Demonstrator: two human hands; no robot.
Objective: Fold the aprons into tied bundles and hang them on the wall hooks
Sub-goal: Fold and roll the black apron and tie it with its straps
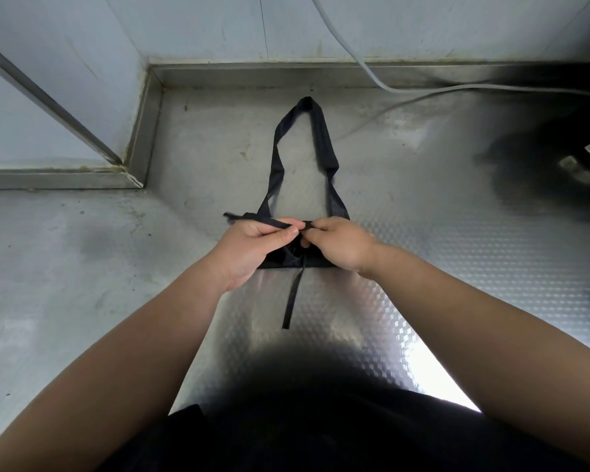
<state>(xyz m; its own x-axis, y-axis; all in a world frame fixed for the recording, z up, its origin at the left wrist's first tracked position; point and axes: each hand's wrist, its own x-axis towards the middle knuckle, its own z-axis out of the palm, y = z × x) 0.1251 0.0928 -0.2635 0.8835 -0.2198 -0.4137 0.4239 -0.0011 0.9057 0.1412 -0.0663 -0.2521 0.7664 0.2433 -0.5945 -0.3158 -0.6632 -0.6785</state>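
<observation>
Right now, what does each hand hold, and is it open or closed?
Left hand: closed, pinching the black apron tie.
Right hand: closed, pinching the same tie over the folded apron.

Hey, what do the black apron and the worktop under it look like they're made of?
Apron: thin woven fabric, maybe polyester or a cotton blend, matte black. Its neck loop creases and lies limp. Worktop: probably stainless steel, embossed with a small quilted pattern, semi-glossy. It reflects light brightly near the person and has a folded metal upstand at the back.
</observation>
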